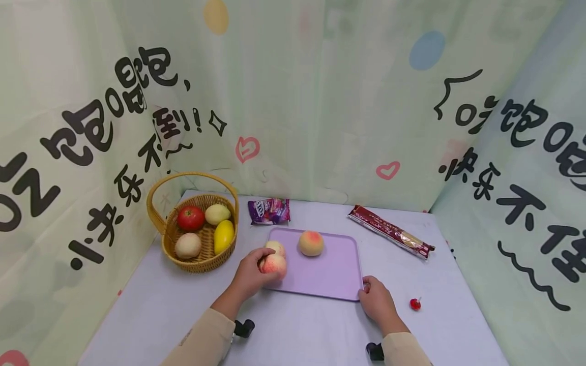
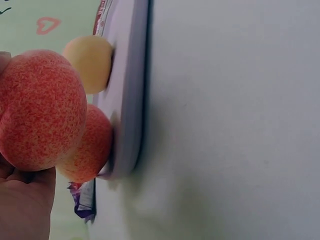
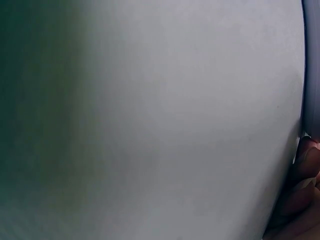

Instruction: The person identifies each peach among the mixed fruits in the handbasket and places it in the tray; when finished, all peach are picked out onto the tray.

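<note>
Head view: left hand [image 1: 249, 277] has its grip curled round a reddish peach [image 1: 276, 266], over the left end of the purple tray [image 1: 329, 274]; whether they touch, cannot tell. Right hand [image 1: 378, 301] pinches the tray's near right corner. Peach looks light, firm, likely to roll; best held round its widest part. Left wrist view gives its speckled side close up; only head view shows the basket [image 1: 199, 265].

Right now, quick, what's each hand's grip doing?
Left hand: closed, holding a reddish peach.
Right hand: closed, holding the purple tray at its near right corner.
</note>
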The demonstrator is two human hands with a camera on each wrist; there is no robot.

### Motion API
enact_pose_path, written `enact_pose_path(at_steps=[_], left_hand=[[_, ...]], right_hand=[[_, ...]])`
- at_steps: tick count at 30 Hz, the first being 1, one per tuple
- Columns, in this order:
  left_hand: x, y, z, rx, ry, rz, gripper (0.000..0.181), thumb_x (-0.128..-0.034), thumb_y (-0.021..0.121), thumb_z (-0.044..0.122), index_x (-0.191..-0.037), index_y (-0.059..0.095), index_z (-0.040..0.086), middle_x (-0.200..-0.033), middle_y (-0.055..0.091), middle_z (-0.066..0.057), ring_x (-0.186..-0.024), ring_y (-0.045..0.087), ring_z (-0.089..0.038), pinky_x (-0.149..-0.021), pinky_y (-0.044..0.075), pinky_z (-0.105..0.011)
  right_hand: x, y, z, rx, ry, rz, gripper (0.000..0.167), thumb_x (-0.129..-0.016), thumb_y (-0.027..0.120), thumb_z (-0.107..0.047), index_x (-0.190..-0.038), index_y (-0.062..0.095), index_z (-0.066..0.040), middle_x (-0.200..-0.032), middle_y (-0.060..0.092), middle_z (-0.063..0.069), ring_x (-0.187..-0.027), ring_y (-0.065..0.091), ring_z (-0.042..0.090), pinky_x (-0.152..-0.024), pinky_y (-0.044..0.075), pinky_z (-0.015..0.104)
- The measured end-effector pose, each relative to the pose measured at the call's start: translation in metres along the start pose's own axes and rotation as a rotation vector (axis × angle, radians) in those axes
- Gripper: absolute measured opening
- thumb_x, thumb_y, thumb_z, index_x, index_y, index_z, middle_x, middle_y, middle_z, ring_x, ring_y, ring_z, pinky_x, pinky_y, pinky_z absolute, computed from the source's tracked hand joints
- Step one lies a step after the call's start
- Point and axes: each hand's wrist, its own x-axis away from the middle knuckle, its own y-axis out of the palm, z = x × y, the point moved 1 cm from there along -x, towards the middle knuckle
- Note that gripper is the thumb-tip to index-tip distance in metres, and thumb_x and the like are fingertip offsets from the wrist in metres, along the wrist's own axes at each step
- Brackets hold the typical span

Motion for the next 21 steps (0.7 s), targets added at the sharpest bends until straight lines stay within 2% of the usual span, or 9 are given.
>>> enact_pose_path(at_steps=[5, 9, 16, 21], left_hand=[[0.001, 0.004, -0.005, -0.01, 0.027, -0.004, 0.055, -0.0771, 0.089, 0.021, -0.127, 0.066, 0.017, -0.138, 0.061, -0.009, -0.124, 0.058, -0.031, -0.108, 0.05, -0.053], [0.002, 0.008, -0.007, 0.009, 0.05, 0.004, 0.056, -0.0763, 0.09, 0.023, -0.126, 0.066, 0.018, -0.137, 0.061, -0.008, -0.123, 0.057, -0.03, -0.107, 0.05, -0.053], [0.003, 0.015, -0.011, -0.007, 0.092, 0.029, 0.055, -0.0747, 0.092, 0.024, -0.124, 0.067, 0.018, -0.131, 0.063, -0.006, -0.12, 0.058, -0.028, -0.107, 0.05, -0.051], [0.004, 0.018, -0.018, -0.016, 0.097, 0.048, 0.054, -0.074, 0.093, 0.023, -0.122, 0.069, 0.02, -0.127, 0.064, -0.004, -0.117, 0.059, -0.026, -0.106, 0.051, -0.051]], right_hand=[[0.001, 0.0, 0.001, 0.002, -0.017, 0.005, 0.04, -0.097, 0.059, -0.014, -0.132, 0.056, 0.005, -0.088, 0.053, 0.009, -0.079, 0.05, 0.023, -0.069, 0.043, 0.036], [0.001, 0.0, 0.001, 0.004, -0.022, 0.004, 0.039, -0.096, 0.058, -0.014, -0.131, 0.056, 0.005, -0.087, 0.053, 0.009, -0.08, 0.051, 0.023, -0.07, 0.043, 0.037], [0.0, 0.0, 0.001, 0.004, -0.021, 0.001, 0.04, -0.097, 0.059, -0.014, -0.132, 0.055, 0.006, -0.088, 0.053, 0.009, -0.081, 0.051, 0.023, -0.071, 0.044, 0.037], [-0.001, -0.001, 0.001, 0.004, -0.019, -0.003, 0.04, -0.097, 0.059, -0.014, -0.132, 0.055, 0.006, -0.088, 0.053, 0.009, -0.081, 0.051, 0.023, -0.071, 0.044, 0.037]])
